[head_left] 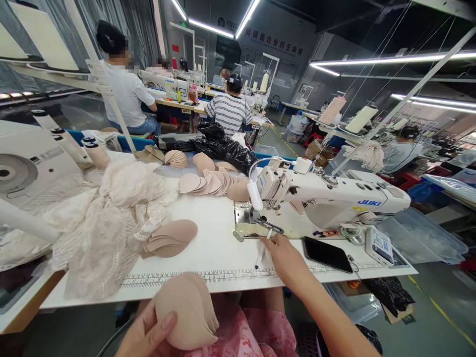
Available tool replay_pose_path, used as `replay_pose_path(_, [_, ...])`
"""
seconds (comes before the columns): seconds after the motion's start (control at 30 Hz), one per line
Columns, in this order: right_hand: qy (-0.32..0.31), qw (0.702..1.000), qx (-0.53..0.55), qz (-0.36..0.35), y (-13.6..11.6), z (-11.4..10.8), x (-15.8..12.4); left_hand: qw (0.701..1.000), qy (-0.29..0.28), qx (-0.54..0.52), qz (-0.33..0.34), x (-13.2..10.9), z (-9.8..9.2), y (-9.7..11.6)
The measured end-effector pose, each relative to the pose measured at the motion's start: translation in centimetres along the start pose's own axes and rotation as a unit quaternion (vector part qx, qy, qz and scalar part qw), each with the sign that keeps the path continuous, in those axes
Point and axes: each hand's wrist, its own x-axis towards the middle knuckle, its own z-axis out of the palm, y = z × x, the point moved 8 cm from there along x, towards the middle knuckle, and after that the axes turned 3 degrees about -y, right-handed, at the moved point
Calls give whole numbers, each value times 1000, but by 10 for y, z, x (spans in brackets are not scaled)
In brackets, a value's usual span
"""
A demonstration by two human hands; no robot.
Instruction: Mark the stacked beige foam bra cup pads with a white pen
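Beige pieces [188, 310] sit clamped in left hand [148, 333], before counter [217, 243]; right hand [285, 259] pinches white pen [262, 254] near sewing machine [327, 201].

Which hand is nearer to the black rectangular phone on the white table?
Right. The right hand is just left of the black rectangular phone, over the white table. The left hand is farther left, near the table's front edge, holding a stack of beige rounded pads.
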Motion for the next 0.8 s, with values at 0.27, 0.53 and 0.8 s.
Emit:
replay_pose_path(0.27, [47,989,49,-131,-3,-16,-4,983,-90,-97,-128,6,36,2])
replay_pose_path(0.53, [173,827,533,-39,-44,-23,-41,961,-150,-116,-203,3,55,-40])
replay_pose_path(0.8, [108,482,865,92,-104,34,-29,959,-195,-57,-196,5,75,-46])
